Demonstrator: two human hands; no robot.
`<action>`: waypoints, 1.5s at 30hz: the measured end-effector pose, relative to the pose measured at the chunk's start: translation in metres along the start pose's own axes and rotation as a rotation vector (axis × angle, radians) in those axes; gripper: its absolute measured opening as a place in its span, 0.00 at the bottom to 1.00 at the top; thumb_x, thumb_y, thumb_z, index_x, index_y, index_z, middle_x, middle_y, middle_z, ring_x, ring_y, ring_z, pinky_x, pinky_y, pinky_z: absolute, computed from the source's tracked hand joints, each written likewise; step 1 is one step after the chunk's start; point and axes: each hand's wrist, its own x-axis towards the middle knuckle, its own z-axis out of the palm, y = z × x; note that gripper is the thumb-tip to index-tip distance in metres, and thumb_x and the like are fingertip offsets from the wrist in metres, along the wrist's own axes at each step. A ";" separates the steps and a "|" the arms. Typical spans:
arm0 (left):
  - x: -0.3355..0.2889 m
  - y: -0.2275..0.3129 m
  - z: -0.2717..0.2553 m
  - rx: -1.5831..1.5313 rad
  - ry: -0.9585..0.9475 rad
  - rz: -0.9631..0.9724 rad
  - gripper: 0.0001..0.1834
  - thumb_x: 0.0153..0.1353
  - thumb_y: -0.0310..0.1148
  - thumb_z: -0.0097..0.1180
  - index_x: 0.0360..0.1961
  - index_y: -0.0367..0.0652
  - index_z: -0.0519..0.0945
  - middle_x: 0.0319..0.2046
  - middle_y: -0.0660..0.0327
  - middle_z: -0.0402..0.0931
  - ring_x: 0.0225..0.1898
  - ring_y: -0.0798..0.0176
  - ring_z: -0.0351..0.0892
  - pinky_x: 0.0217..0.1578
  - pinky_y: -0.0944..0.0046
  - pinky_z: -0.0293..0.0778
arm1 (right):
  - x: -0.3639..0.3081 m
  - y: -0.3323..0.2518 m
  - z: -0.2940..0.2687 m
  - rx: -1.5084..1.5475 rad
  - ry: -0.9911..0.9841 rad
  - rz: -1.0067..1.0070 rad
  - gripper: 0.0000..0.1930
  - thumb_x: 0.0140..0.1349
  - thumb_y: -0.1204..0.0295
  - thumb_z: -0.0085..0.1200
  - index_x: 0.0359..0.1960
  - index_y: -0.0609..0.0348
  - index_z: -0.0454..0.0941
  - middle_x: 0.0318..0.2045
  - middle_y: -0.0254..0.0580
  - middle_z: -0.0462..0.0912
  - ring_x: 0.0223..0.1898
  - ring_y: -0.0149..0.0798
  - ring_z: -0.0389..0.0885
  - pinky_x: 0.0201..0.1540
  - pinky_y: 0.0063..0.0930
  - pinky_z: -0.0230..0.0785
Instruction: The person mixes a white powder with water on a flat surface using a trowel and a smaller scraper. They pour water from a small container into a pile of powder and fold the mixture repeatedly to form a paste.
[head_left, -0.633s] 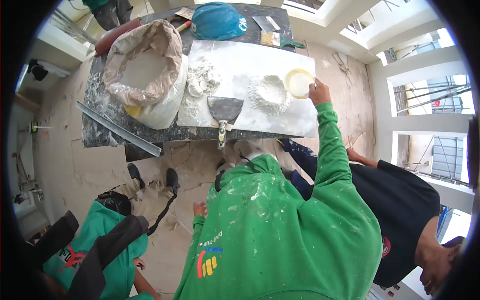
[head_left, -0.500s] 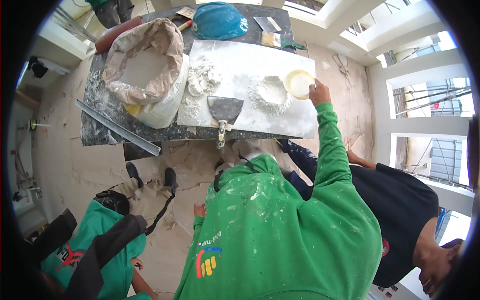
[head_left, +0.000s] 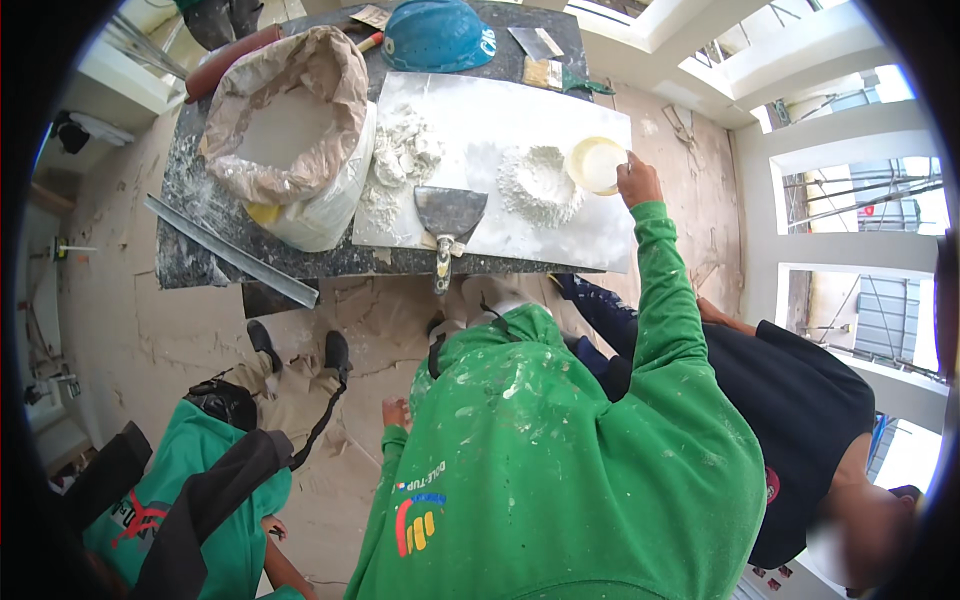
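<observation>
My right hand (head_left: 640,180) is closed on the near right side of a pale yellow bowl (head_left: 596,165), whose contents look whitish. The bowl is held at the right edge of a mound of white powder (head_left: 540,187), which has a hollow in its middle. Under the powder lies a pale flat board (head_left: 478,108) on a dark table. A wide putty knife (head_left: 450,212) rests on the board's near edge, handle toward me. To its left is a rougher heap of white powder (head_left: 402,155). My left hand (head_left: 397,411) hangs low beside my body, its fingers largely hidden.
An open paper sack (head_left: 345,165) of white powder stands on the table's left, near a metal straightedge (head_left: 230,250). Behind are a blue hard hat (head_left: 440,38), a brush (head_left: 543,73) and a flat scraper (head_left: 535,43). People stand at left (head_left: 190,480) and right (head_left: 800,420).
My right hand and the bowl have shifted very slightly toward the left and away from me. The rest of the view moves a little; the tools lie as before.
</observation>
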 end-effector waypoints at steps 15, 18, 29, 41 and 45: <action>0.001 0.004 0.008 -0.079 0.008 -0.068 0.10 0.56 0.32 0.52 0.36 0.39 0.69 0.32 0.57 0.73 0.31 0.57 0.74 0.29 0.56 0.72 | 0.002 -0.002 0.002 -0.080 -0.027 -0.025 0.21 0.57 0.67 0.45 0.51 0.64 0.75 0.30 0.68 0.79 0.35 0.63 0.80 0.44 0.51 0.72; 0.002 0.004 0.010 -0.098 0.008 -0.074 0.10 0.57 0.31 0.52 0.38 0.40 0.69 0.32 0.57 0.74 0.31 0.57 0.74 0.29 0.56 0.72 | 0.003 -0.006 0.000 -0.090 -0.019 -0.036 0.21 0.57 0.67 0.45 0.51 0.64 0.75 0.30 0.68 0.79 0.35 0.63 0.80 0.44 0.51 0.72; 0.015 0.007 0.007 -0.097 -0.040 -0.060 0.13 0.58 0.31 0.53 0.43 0.41 0.68 0.34 0.58 0.74 0.32 0.58 0.75 0.28 0.57 0.73 | 0.001 -0.011 -0.008 -0.111 -0.028 -0.044 0.21 0.58 0.67 0.44 0.51 0.63 0.74 0.30 0.67 0.79 0.34 0.63 0.80 0.43 0.52 0.71; 0.062 -0.054 -0.027 -0.263 -0.014 0.040 0.14 0.57 0.30 0.53 0.43 0.37 0.69 0.35 0.56 0.75 0.33 0.58 0.77 0.28 0.61 0.74 | -0.003 -0.022 -0.003 -0.008 -0.043 -0.059 0.19 0.57 0.67 0.46 0.49 0.61 0.74 0.25 0.64 0.80 0.32 0.62 0.80 0.38 0.53 0.71; 0.017 0.023 -0.009 -0.185 0.019 -0.025 0.21 0.58 0.32 0.54 0.52 0.43 0.66 0.42 0.55 0.75 0.39 0.55 0.76 0.30 0.57 0.73 | -0.001 -0.024 -0.005 -0.053 -0.043 -0.057 0.18 0.57 0.67 0.46 0.49 0.61 0.73 0.25 0.64 0.80 0.31 0.62 0.80 0.38 0.54 0.71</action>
